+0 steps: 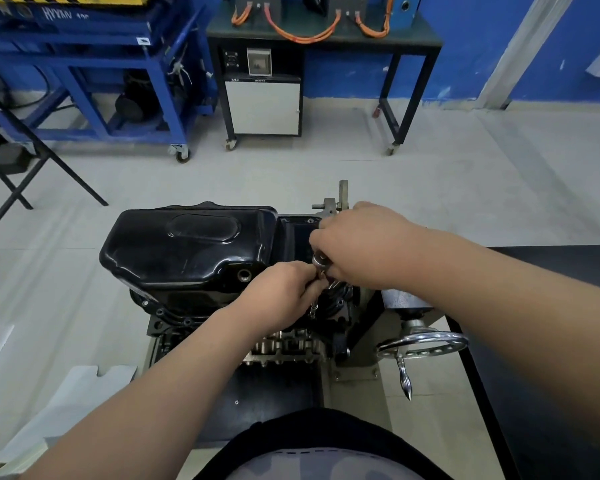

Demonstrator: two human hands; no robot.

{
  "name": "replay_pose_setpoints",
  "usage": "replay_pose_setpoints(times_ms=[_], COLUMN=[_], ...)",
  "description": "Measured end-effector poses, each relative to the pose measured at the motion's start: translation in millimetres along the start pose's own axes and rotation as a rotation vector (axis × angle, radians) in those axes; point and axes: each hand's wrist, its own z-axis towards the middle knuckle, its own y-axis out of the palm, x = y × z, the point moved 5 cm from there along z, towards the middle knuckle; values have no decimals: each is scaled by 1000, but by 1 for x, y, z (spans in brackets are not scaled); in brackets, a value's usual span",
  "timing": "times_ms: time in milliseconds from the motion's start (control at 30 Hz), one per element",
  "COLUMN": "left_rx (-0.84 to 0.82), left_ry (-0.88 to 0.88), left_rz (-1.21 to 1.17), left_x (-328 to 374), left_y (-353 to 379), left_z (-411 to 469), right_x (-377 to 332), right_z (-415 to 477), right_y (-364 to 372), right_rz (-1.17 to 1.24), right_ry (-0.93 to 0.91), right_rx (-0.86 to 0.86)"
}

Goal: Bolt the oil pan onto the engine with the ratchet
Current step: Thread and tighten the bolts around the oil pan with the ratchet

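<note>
A glossy black oil pan (187, 247) lies on top of the upturned engine (284, 344), which is clamped in a stand. Over the pan's near right flange, my right hand (364, 247) grips the chrome ratchet (321, 260) by its head. Just below it, my left hand (284, 292) pinches the ratchet's extension. The thin extension shaft (313, 309) points down to the flange edge. Its tip and any bolt under it are too small to make out. Several bolt holes show along the flange at the near left (160, 311).
The stand's chrome crank wheel (423, 342) with its handle sticks out at the right. A black table (551, 341) lies along the right side. Across the floor stand a blue frame cart (94, 71) and a black bench (323, 36) with orange cables. A black folding frame (32, 161) stands far left.
</note>
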Motion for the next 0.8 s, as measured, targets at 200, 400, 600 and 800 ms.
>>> replay_pose_setpoints(times_ms=[200,400,600,800], left_rx=[22,-62,-70,-55], left_ry=[-162,-26,16,-6], left_rz=[-54,8,21,-46], left_x=[-2,1,-1,-6], left_y=[7,8,6,3], left_z=[4,6,8,8], right_x=[-5,-9,-11,-7], right_z=[-3,-4,-5,-2], right_y=[-3,-2,-8,2], right_rz=[-15,20,-62,77], right_ry=[160,99,-14,174], right_rx=[39,-42,18,60])
